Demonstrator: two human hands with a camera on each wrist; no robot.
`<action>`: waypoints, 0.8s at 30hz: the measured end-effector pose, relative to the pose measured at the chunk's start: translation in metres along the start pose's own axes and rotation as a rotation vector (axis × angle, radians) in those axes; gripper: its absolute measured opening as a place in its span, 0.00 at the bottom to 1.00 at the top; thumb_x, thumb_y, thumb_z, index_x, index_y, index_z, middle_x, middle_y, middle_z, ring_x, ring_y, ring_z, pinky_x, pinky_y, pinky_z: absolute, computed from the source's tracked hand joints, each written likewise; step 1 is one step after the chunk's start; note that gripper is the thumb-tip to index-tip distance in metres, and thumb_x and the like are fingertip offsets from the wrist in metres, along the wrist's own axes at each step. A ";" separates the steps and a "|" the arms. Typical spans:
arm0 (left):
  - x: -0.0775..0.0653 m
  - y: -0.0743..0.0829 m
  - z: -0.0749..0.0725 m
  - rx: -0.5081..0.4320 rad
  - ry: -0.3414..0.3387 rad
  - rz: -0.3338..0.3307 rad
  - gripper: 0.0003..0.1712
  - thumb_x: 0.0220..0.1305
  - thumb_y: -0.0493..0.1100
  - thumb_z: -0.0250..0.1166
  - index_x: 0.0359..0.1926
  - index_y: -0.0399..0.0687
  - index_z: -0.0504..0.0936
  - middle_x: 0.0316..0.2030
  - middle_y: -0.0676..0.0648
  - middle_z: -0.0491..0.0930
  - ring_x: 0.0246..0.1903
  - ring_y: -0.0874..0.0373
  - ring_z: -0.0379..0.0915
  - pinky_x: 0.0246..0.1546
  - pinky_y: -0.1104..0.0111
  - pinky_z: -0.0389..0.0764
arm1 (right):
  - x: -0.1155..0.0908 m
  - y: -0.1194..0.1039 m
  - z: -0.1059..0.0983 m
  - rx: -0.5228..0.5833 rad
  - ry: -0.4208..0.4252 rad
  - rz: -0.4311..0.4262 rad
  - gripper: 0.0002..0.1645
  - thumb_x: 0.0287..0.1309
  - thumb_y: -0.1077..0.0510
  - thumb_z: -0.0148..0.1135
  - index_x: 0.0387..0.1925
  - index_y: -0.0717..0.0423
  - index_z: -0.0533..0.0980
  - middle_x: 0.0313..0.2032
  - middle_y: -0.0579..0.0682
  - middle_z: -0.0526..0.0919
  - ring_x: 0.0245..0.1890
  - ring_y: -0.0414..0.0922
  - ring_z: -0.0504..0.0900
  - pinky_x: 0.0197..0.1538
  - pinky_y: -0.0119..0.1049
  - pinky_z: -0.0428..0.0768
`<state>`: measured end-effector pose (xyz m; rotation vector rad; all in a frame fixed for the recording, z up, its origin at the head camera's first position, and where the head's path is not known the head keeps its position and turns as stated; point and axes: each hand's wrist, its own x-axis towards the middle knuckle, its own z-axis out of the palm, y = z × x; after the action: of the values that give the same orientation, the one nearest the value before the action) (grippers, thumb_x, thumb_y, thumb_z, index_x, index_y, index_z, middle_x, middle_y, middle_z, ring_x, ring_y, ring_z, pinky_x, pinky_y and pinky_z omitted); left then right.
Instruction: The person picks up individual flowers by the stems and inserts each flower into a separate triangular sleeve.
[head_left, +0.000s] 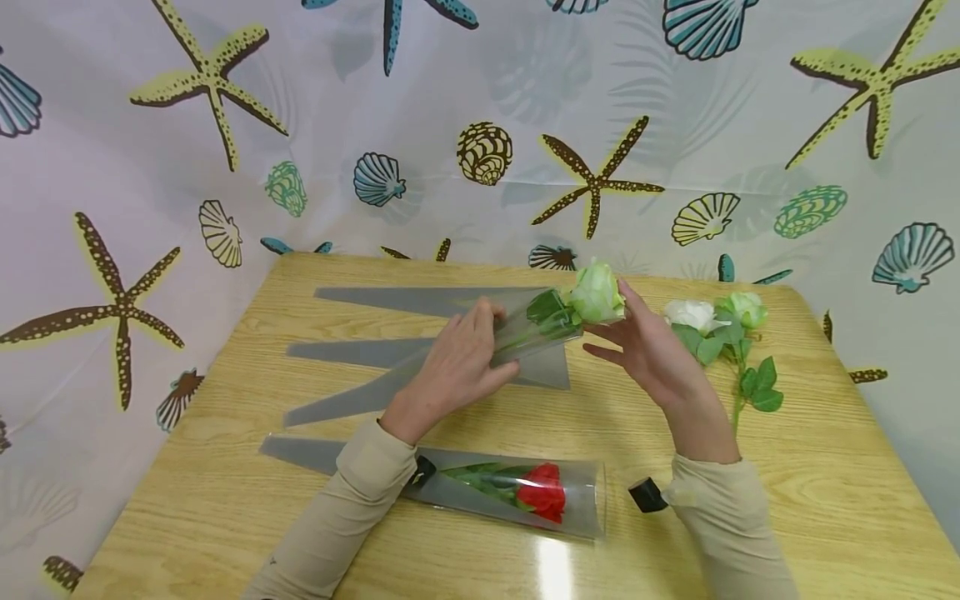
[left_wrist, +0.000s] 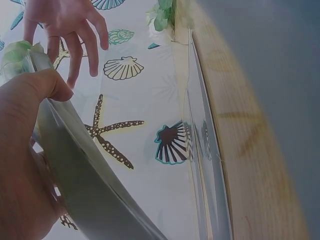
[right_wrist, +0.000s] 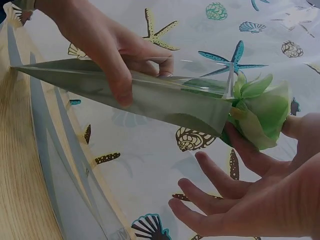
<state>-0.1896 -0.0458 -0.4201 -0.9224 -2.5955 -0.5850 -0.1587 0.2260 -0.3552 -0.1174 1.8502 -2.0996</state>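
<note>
My left hand grips a clear-and-grey tapered flower sleeve round its middle, fingers over the top and thumb on the near side. The sleeve is raised above the table, its narrow tip to the left. Out of its wide end sticks the bloom of a pale green rose, while its stem and leaves show through the plastic. My right hand holds that bloom between thumb and index finger. The other fingers are spread below it, as the right wrist view shows.
Nearest me lies a sleeve with a red rose inside. Flat grey sleeves lie behind the left hand. At the right rest a white rose and another pale green rose. A patterned curtain hangs behind the wooden table.
</note>
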 end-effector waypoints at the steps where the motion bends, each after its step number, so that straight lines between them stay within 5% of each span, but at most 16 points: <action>1: 0.000 0.000 0.000 0.001 0.001 0.002 0.30 0.65 0.51 0.70 0.59 0.42 0.67 0.48 0.45 0.77 0.28 0.58 0.61 0.37 0.66 0.63 | 0.000 0.000 0.000 -0.010 0.012 -0.001 0.37 0.79 0.28 0.40 0.80 0.35 0.58 0.67 0.38 0.70 0.82 0.61 0.56 0.82 0.67 0.53; 6: 0.000 0.000 -0.001 -0.002 0.002 0.007 0.31 0.66 0.52 0.71 0.59 0.42 0.67 0.48 0.45 0.76 0.27 0.58 0.60 0.37 0.66 0.61 | 0.001 0.002 0.001 -0.096 0.117 -0.012 0.34 0.77 0.29 0.45 0.71 0.39 0.72 0.57 0.32 0.81 0.66 0.41 0.77 0.80 0.62 0.61; 10: 0.000 -0.001 -0.001 0.001 0.002 0.007 0.32 0.66 0.52 0.71 0.59 0.42 0.67 0.48 0.45 0.77 0.27 0.58 0.60 0.37 0.66 0.61 | 0.002 0.003 0.001 -0.151 0.179 -0.014 0.28 0.76 0.29 0.47 0.60 0.39 0.79 0.51 0.31 0.84 0.56 0.33 0.82 0.77 0.54 0.69; 24: 0.001 0.000 0.000 0.006 0.004 0.015 0.29 0.66 0.50 0.69 0.58 0.42 0.67 0.46 0.46 0.77 0.29 0.58 0.62 0.35 0.66 0.62 | 0.008 0.009 0.004 -0.299 0.121 0.017 0.42 0.81 0.34 0.41 0.77 0.61 0.63 0.64 0.42 0.71 0.56 0.28 0.80 0.64 0.32 0.81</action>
<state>-0.1901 -0.0451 -0.4193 -0.9369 -2.5836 -0.5745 -0.1631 0.2194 -0.3648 -0.0473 2.2189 -1.8422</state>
